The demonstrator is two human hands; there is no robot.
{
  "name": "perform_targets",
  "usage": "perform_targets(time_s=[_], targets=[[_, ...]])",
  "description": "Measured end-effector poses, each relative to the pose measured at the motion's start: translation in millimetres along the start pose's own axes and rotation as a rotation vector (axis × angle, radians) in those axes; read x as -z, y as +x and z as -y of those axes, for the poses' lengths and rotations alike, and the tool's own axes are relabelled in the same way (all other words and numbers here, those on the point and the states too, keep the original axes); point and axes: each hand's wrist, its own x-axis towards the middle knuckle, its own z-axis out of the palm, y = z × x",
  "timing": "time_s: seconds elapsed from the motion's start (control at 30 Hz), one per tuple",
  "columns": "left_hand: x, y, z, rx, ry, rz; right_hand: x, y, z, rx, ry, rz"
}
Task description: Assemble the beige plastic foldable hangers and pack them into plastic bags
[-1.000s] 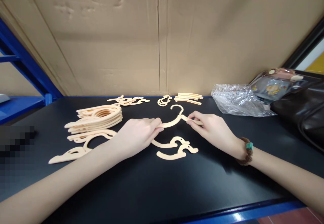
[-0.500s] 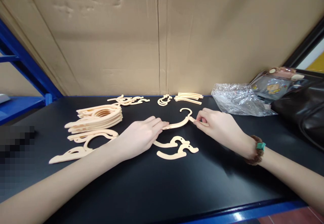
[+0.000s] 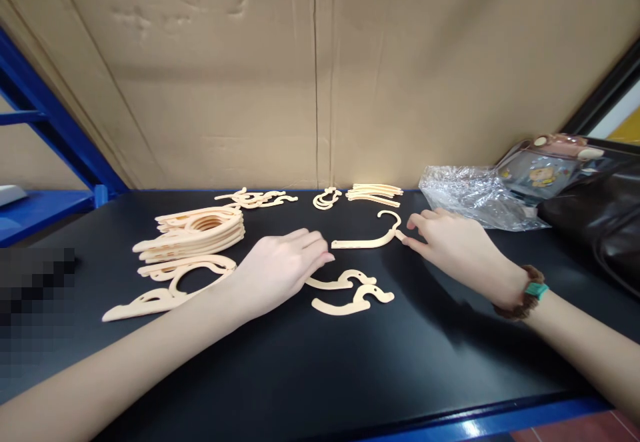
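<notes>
Fingers of the right hand (image 3: 463, 245) are loosely spread and touch the hook end of a pale hanger piece (image 3: 367, 239) lying flat on the black worktop (image 3: 320, 362); they pinch nothing that can be seen. The left hand (image 3: 280, 270) rests palm down with its fingers stretched out, tips just short of the straight end of the same piece, gripping nothing.

Just in front of the left hand lie two more loose curved pieces (image 3: 350, 292), one partly over the other. Judging from the layout, the work looks partway through: a neat stack of finished-looking hangers (image 3: 193, 232) sits to the left, with one or two single ones (image 3: 165, 289) flat beside it, while loose parts wait along the back edge: a cluster of hooked arms (image 3: 257, 197), a small pile of hooks (image 3: 326, 199) and a bundle of straight bars (image 3: 374, 193).

To the right, a crumpled clear plastic bag (image 3: 465, 195) lies on the worktop; whether anything is inside cannot be told. Beyond it are a dark bag (image 3: 595, 222) and a clear printed pouch (image 3: 543, 169) with contents too small to make out.
</notes>
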Motion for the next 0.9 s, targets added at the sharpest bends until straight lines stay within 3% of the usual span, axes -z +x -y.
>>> perform_targets(time_s=[0.13,0.27,0.67,0.9], targets=[[-2.1,-1,-11,-0.073,-0.176,0.054,-3,2,12,0.177,0.132,-0.184],[-6.6,-2,-14,-0.113,-0.226,0.153,-14,3,27,0.388,0.279,-0.199],[-8.4,0,12,0.115,0.015,0.155,-18,4,29,0.368,0.393,-0.090],[-13.9,-1,14,0.091,0.063,0.075,-15,2,30,0.365,0.450,-0.081]])
